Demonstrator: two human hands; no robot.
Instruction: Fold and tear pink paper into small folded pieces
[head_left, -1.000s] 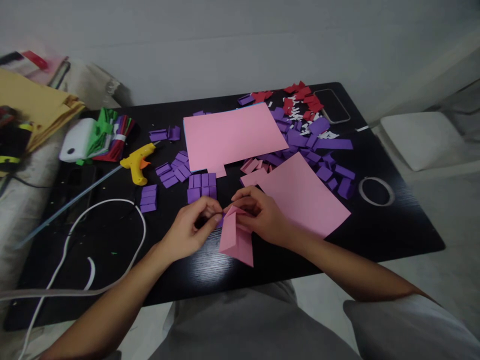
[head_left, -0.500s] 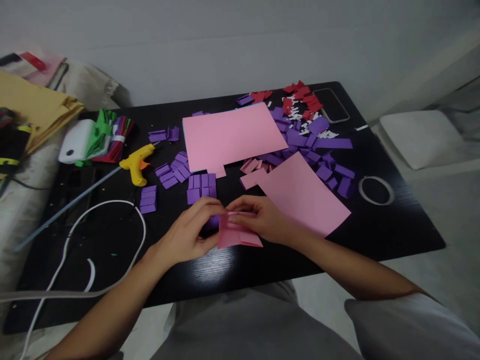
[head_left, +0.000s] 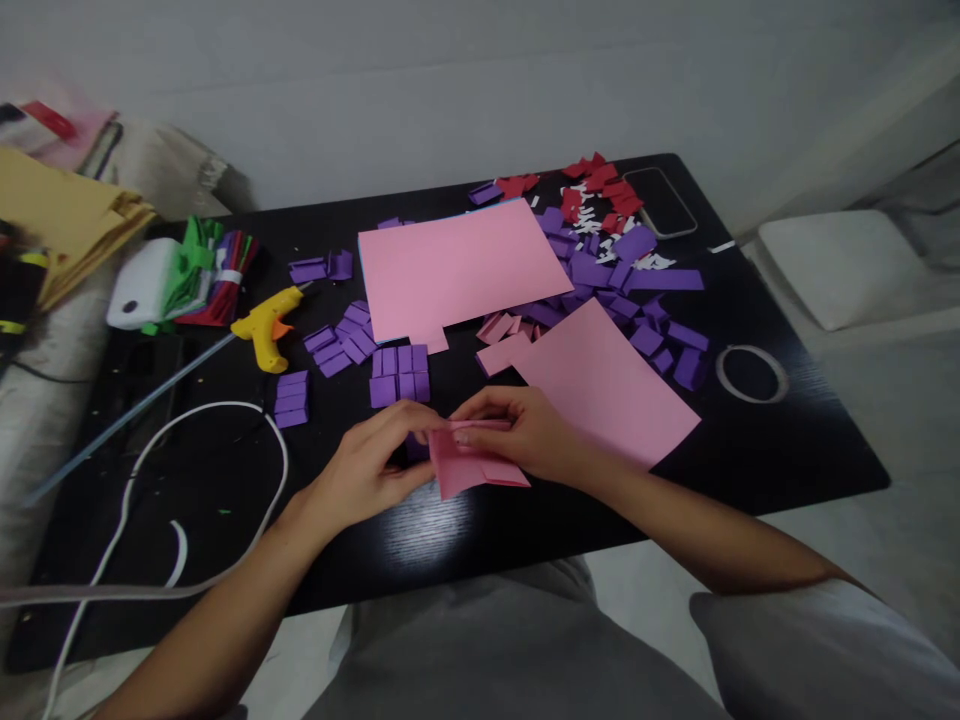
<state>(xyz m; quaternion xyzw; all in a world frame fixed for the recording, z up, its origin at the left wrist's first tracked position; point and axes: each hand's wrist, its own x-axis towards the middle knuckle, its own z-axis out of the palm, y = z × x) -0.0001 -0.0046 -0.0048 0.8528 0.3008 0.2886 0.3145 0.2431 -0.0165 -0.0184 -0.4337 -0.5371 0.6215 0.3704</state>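
Between my two hands is a folded piece of pink paper (head_left: pixel 469 468), held just above the near part of the black table. My left hand (head_left: pixel 379 465) pinches its upper left corner, fingers closed on the edge. My right hand (head_left: pixel 525 430) grips the top edge, its thumb pressed on the front face. A small folded flap shows at the paper's lower right. Right behind my right hand lies a pink sheet (head_left: pixel 607 390). A block of folded purple paper pieces (head_left: pixel 400 375) rests just beyond my left hand, and another purple piece is partly hidden behind its fingers.
A larger pink sheet (head_left: pixel 461 265) lies at the back. Purple paper pieces (head_left: pixel 600 270) and red scraps (head_left: pixel 600 185) are heaped at right, near a tape ring (head_left: pixel 752 374). At left are a yellow glue gun (head_left: pixel 266 325), a white cable (head_left: pixel 281 470) and bundled paper strips (head_left: pixel 199 270).
The pink paper has tilted slightly, its lower left corner shifting a little. Both hands keep their hold. The whole view has shifted slightly.
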